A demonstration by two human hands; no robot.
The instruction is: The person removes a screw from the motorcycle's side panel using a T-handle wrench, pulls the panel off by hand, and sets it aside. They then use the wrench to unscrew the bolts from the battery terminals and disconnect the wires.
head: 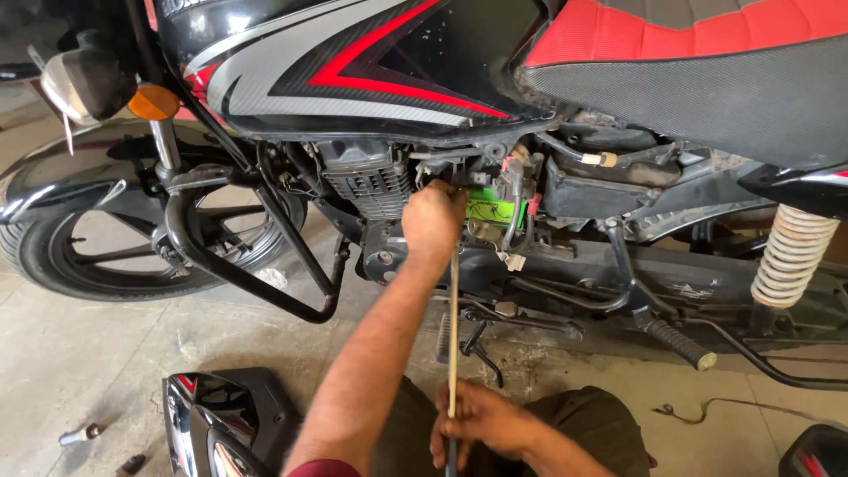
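A black motorcycle [371, 62] with red and silver tank graphics stands side-on before me, its side cover off. My left hand [433, 221] reaches into the open frame beside the engine [371, 181], fingers closed near the green battery [490, 210] and its wires; what it grips is hidden. A long thin rod [454, 327] runs from that spot down to my right hand [477, 424], which is closed around its lower end above my knee.
A removed black side panel [225, 420] lies on the concrete floor at lower left, with small metal parts [84, 433] beside it. A black crash guard [238, 274], footpeg [680, 344], rear spring [791, 256] and a loose wire [707, 408] are nearby.
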